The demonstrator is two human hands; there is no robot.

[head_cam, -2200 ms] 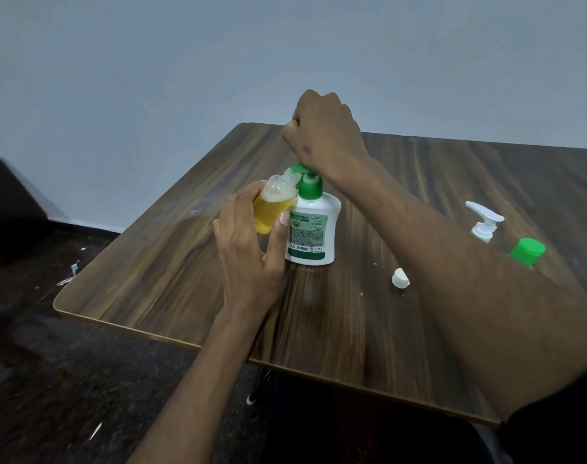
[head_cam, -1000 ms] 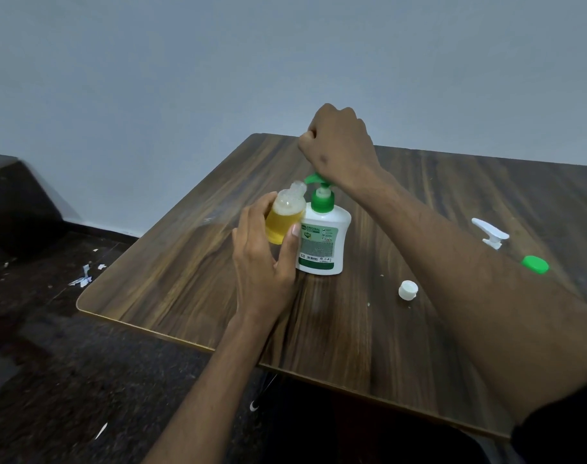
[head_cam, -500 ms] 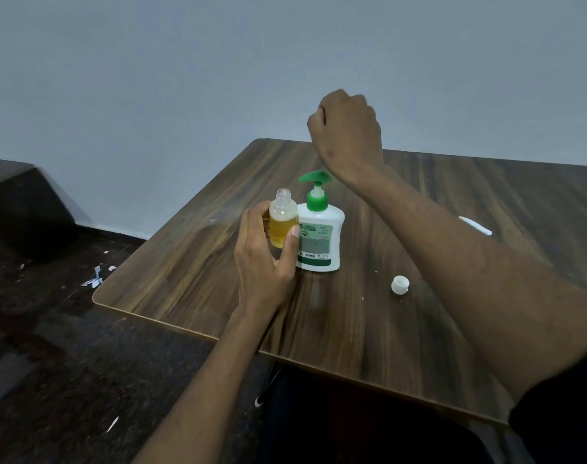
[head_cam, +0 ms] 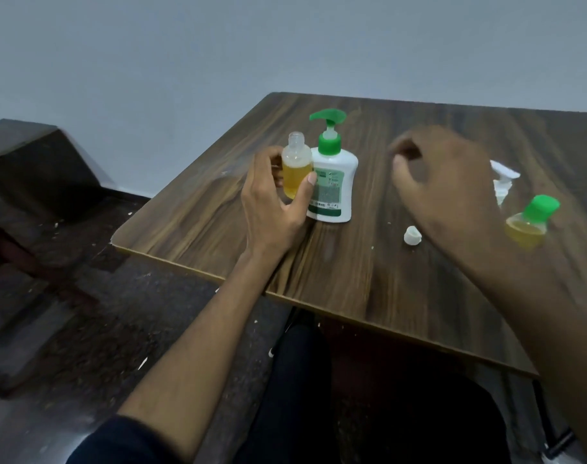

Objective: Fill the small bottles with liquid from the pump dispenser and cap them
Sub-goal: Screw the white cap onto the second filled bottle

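L hand grips open small bottle beside pump dispenser.

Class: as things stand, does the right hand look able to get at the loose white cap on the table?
Probably yes. The white cap lies alone on bare wooden table, just below the right hand, which holds nothing and has nothing between them.

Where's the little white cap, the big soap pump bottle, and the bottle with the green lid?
white cap (head_cam: 413,235), head view, its top.
pump bottle (head_cam: 334,182), head view, its label.
green-lidded bottle (head_cam: 525,231), head view, its yellow body.
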